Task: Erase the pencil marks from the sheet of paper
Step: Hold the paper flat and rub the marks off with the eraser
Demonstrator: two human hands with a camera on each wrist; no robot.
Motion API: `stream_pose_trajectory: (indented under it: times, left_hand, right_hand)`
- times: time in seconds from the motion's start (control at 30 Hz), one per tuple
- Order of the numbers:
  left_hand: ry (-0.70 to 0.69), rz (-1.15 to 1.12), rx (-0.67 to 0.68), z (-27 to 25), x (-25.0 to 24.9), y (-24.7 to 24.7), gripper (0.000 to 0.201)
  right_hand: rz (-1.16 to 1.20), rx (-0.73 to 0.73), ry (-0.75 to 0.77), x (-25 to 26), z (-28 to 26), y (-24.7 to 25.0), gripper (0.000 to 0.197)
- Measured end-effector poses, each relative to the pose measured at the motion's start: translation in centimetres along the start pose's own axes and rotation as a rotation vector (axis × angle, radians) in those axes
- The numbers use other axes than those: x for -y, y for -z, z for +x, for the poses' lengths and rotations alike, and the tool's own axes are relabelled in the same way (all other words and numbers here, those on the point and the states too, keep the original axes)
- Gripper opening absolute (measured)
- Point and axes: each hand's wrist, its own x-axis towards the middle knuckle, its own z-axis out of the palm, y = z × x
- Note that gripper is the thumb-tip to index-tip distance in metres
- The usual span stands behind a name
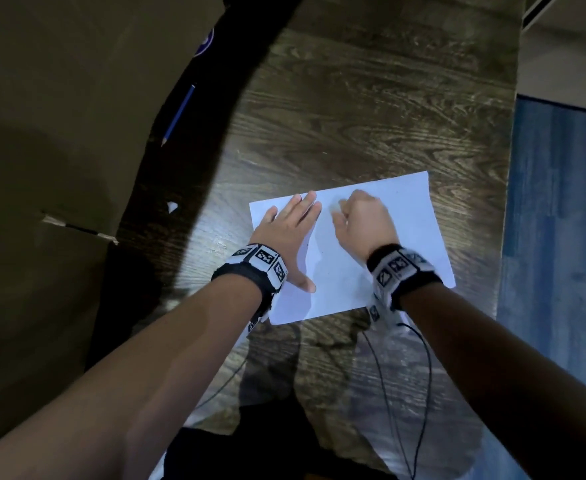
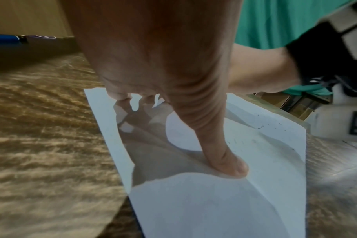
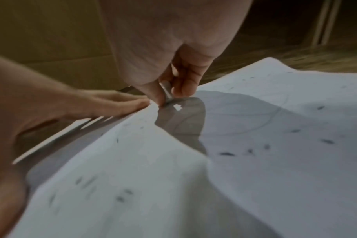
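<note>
The sheet of paper [image 1: 371, 271] is thin, white and rectangular, and it lies flat on the dark counter [image 1: 371, 116] with its wavy wood grain, directly beneath both hands. The left hand [image 1: 290, 233] rests flat on the sheet's left part, fingers straight and spread, the thumb pressing down nearer the person. Just to its right, the right hand [image 1: 362, 220] is curled, thumb and fingers pinching a small pale eraser [image 3: 167, 92] whose tip touches the paper. Faint curved pencil lines [image 3: 271, 119] and dark crumb-like flecks [image 3: 226, 154] scatter across the sheet on the right hand's side. Well beyond the left hand, a slim blue pencil [image 1: 179, 114] lies on a black strip. Both wrists wear black bands with printed square markers; thin black cables trail from the right one
</note>
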Motion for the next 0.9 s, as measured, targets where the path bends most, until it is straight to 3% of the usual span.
stream_pose_trajectory:
  times: [0.13, 0.27, 0.3, 0.37, 0.43, 0.47, 0.5, 0.57, 0.67, 0.83, 0.9]
  left_hand:
    - [0.038, -0.016, -0.015, -0.6, -1.0, 0.3, 0.150]
    - [0.141, -0.142, -0.009, -3.1, -3.5, -1.3, 0.138]
    - [0.169, -0.161, -0.039, -3.8, -4.2, -1.8, 0.126]
    - [0.185, -0.146, -0.191, -4.7, -4.6, -2.2, 0.080]
    - [0.110, -0.142, -0.282, -4.7, -3.7, -1.8, 0.041]
    - [0.057, -0.190, -0.294, -4.3, -2.9, -1.5, 0.034]
    - [0.017, -0.259, -0.293, -3.9, -2.1, -1.2, 0.037]
    - [-0.028, -0.356, -0.264, -2.7, -0.8, -0.7, 0.063]
    - [-0.065, -0.291, -0.123, -1.1, 0.0, -0.1, 0.101]
    - [-0.156, -0.068, -0.021, 0.4, 0.5, 1.2, 0.118]
    - [-0.170, -0.010, -0.021, 0.8, 0.4, 1.4, 0.123]
  right_hand:
    - [0.136, -0.109, -0.214, -0.4, -0.4, -2.0, 0.029]
    - [0.134, -0.049, -0.164, -1.1, -2.1, -3.5, 0.031]
    - [0.168, -0.015, -0.123, -1.2, -2.4, -3.6, 0.029]
    - [0.259, 0.038, -0.031, -1.2, -3.2, -3.8, 0.022]
    - [0.296, 0.083, 0.026, -1.1, -4.2, -3.7, 0.020]
    - [0.278, 0.103, 0.047, -1.0, -4.6, -3.4, 0.021]
    - [0.256, 0.116, 0.073, -0.8, -5.0, -3.2, 0.021]
    - [0.266, 0.106, 0.093, -0.5, -5.9, -2.9, 0.020]
    - [0.238, 0.010, 0.087, -0.5, -6.8, -3.0, 0.014]
    - [0.094, -0.003, 0.219, -0.3, -5.4, -2.5, 0.017]
    - [0.066, 0.009, 0.202, -0.1, -3.6, -1.6, 0.020]
